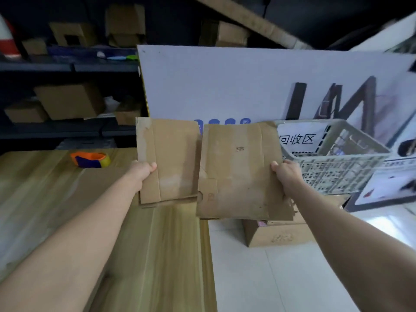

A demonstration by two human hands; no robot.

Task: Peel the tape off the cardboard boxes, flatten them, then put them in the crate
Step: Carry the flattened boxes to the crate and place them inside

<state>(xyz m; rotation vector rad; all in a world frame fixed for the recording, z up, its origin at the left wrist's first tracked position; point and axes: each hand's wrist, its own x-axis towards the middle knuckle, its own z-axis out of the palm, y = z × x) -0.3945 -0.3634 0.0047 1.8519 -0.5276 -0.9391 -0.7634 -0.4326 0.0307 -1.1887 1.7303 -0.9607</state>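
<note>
We hold two flattened cartons over the wooden table's (157, 244) edge. Our left hand (144, 171) pinches the left flattened box (171, 158) and our right hand (286, 174) pinches the right flattened box (238, 172), thumbs in front. Just beside it, the grey crate (333, 172) carries a sign (297, 139) reading "回收区". The right box's small print seems too blurred to read.

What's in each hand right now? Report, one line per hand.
Left hand: closed, holding the left box, flattened.
Right hand: closed, holding the right box, flattened.
</note>
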